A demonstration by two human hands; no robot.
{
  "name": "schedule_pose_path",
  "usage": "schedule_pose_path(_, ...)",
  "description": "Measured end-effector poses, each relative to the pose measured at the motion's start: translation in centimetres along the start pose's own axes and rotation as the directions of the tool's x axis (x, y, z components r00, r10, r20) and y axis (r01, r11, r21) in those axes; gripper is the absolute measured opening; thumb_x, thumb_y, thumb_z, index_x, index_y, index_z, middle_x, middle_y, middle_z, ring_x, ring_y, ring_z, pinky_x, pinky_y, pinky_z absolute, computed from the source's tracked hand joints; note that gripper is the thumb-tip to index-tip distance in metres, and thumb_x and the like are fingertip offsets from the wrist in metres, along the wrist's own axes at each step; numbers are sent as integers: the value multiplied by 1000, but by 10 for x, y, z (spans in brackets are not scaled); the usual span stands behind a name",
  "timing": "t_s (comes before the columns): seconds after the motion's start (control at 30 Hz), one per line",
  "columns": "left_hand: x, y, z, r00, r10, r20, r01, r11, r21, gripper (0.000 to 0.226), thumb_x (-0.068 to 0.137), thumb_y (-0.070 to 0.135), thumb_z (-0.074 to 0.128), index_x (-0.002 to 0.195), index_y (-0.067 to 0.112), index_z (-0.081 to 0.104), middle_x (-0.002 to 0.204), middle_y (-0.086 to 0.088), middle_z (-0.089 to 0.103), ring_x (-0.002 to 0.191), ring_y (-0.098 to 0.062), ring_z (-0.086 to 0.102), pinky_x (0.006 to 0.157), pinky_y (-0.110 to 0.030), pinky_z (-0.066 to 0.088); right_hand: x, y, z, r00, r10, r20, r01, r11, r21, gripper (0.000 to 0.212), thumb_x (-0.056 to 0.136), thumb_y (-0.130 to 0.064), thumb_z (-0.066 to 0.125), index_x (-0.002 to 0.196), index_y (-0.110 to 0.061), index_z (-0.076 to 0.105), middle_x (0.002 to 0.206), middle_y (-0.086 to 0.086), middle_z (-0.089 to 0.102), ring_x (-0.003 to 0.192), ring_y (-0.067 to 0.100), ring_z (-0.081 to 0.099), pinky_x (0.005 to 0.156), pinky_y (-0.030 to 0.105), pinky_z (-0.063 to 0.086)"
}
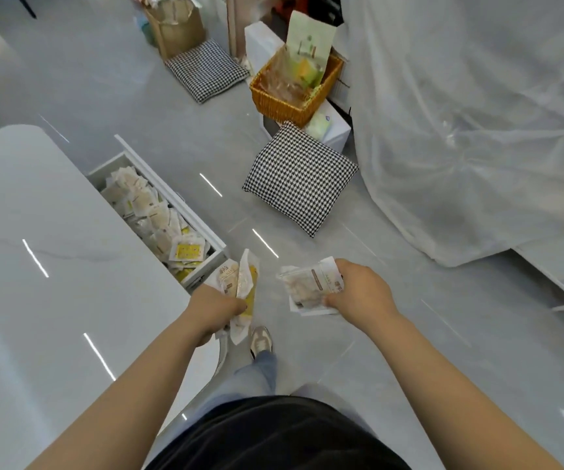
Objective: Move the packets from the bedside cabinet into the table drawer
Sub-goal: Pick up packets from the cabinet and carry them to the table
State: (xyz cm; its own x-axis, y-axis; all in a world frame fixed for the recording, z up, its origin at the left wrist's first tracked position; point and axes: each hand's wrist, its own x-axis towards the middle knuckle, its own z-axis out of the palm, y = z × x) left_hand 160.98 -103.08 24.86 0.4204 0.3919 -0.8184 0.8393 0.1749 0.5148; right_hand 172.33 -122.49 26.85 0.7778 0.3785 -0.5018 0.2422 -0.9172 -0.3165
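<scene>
My left hand (214, 308) grips a bunch of white and yellow packets (241, 283) just beside the near corner of the open table drawer (202, 228). The drawer sticks out from the white marble table (36, 249) and holds several similar packets (151, 212). To the right of the drawer, over the floor, my right hand (362, 290) grips a few clear and white packets (307, 286). The bedside cabinet is not in view.
Two houndstooth cushions (299, 179) (206, 71) lie on the grey tiled floor. A wicker basket (290, 100) with bags stands on white boxes behind them. Clear plastic sheeting (477, 113) covers furniture on the right. My shoe (261, 340) is below my hands.
</scene>
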Motion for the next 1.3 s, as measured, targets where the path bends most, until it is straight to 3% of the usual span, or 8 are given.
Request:
schedule_pose_path(0.27, 36, 50, -14, 998, -29, -61, 22, 994, -104, 44, 78, -1, 66, 120, 4, 54, 110, -14, 62, 99, -31, 61, 64, -29, 52, 78, -28, -36, 994, -97, 42, 99, 994, -47, 42, 77, -21, 70, 116, -20, 56, 105, 1, 65, 94, 22, 61, 75, 33, 52)
schedule_pose_path(0.5, 67, 97, -2, 982, -92, -164, 50, 968, -247, 29, 79, -4, 65, 102, 9, 54, 94, -10, 61, 90, -30, 59, 80, -41, 53, 166, -37, -79, 964, -230, 137, 247, 961, -123, 44, 79, -22, 70, 120, -22, 55, 110, 1, 64, 99, 22, 60, 79, 32, 51)
schedule_pose_path(0.6, 77, 120, 8, 969, -112, -220, 38, 948, -315, 26, 78, -5, 65, 96, 11, 56, 90, -8, 61, 86, -29, 60, 80, -42, 53, 203, -44, -104, 937, -296, 187, 326, 933, -156, 45, 80, -22, 71, 121, -22, 54, 112, 0, 64, 101, 21, 60, 81, 32, 51)
schedule_pose_path(0.73, 88, 139, 16, 944, -181, -276, 53, 908, -415, 35, 77, -3, 66, 107, 10, 55, 102, -12, 62, 94, -33, 62, 75, -40, 54, 246, -58, -127, 888, -397, 234, 439, 883, -168, 44, 79, -19, 71, 120, -21, 56, 112, 1, 65, 100, 21, 61, 81, 31, 51)
schedule_pose_path(0.87, 96, 145, 16, 910, -275, -311, 69, 839, -540, 41, 77, -3, 66, 114, 10, 55, 107, -12, 62, 98, -32, 62, 82, -41, 55, 277, -78, -138, 817, -490, 304, 559, 802, -209, 44, 80, -20, 71, 121, -20, 56, 113, 1, 65, 101, 21, 62, 75, 27, 46)
schedule_pose_path(1.1, 115, 150, -9, 851, -399, -343, 64, 726, -685, 33, 77, -3, 66, 107, 7, 56, 91, -10, 61, 87, -30, 61, 66, -33, 52, 321, -140, -128, 723, -561, 403, 675, 697, -241, 45, 79, -22, 71, 121, -22, 55, 111, 0, 65, 97, 19, 62, 74, 27, 48)
schedule_pose_path(1.2, 126, 152, -29, 837, -422, -348, 54, 697, -715, 37, 77, -2, 68, 110, 8, 54, 100, -12, 61, 93, -30, 61, 60, -29, 52, 335, -174, -120, 689, -579, 437, 712, 653, -258, 47, 78, -22, 70, 122, -23, 55, 111, 0, 65, 98, 20, 61, 75, 28, 48)
schedule_pose_path(1.3, 136, 154, -52, 825, -439, -357, 25, 658, -752, 35, 76, -3, 67, 108, 7, 55, 91, -8, 61, 83, -26, 61, 59, -29, 52, 347, -209, -113, 643, -605, 470, 754, 607, -249, 47, 77, -21, 70, 121, -24, 56, 111, 0, 65, 99, 21, 61, 72, 27, 45)
